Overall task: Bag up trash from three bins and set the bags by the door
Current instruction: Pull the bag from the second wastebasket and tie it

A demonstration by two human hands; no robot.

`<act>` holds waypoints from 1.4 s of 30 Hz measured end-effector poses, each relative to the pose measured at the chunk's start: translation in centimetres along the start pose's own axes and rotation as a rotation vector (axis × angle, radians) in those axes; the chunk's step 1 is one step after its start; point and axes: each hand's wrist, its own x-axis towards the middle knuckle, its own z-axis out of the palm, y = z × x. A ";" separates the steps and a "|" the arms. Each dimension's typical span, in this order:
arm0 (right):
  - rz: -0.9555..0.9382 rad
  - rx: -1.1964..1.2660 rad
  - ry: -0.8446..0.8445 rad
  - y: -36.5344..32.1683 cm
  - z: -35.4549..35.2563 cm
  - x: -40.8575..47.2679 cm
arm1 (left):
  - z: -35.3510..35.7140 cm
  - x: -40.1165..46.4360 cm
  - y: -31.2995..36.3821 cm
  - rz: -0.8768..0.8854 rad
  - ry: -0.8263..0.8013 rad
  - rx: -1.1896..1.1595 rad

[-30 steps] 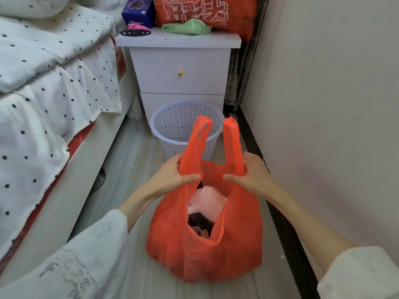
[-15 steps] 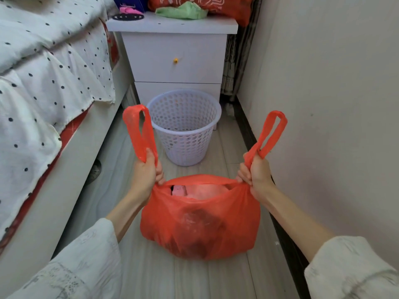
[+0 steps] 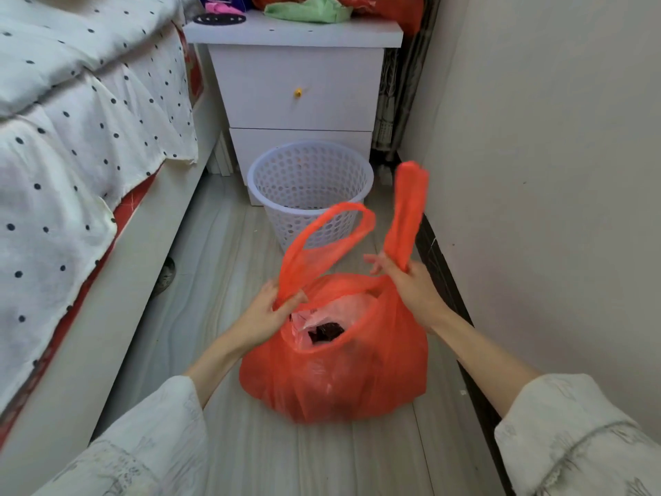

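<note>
We've got the red bag (image 3: 332, 374) on the floor w/ both hands. Left hand (image 3: 266, 311) pinches the near handle loop at its base; right hand (image 3: 411, 284) is clamped on the other handle, held upright. White bin (image 3: 310, 187) sits just beyond our grip.

One orange bag (image 3: 332, 377) sits at lower centre with two loop handles, and one white perforated bin (image 3: 310, 187) stands above it at centre. Two hands show: the left (image 3: 266, 313) and the right (image 3: 411, 284). One bed (image 3: 71, 137) fills the left, and one white nightstand (image 3: 297, 84) with two drawers stands at top centre.
</note>
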 end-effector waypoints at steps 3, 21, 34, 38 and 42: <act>0.176 0.464 0.079 -1.1 0.8 0.5 | 0.0 -0.1 1.7 -0.046 0.083 -0.358; 0.502 0.404 -0.074 -2.1 3.4 -0.6 | -0.5 -0.5 3.1 -0.339 0.158 -1.085; 0.631 -0.087 -0.254 -0.6 4.1 -1.5 | 0.6 -0.8 4.2 -0.371 0.100 -0.692; 0.600 -0.094 -0.380 -1.8 4.7 -2.1 | 0.7 -0.8 4.1 -0.392 0.140 -0.329; 0.484 -0.091 -0.467 -2.6 5.4 -3.2 | 1.0 -1.6 4.8 -0.229 0.102 0.317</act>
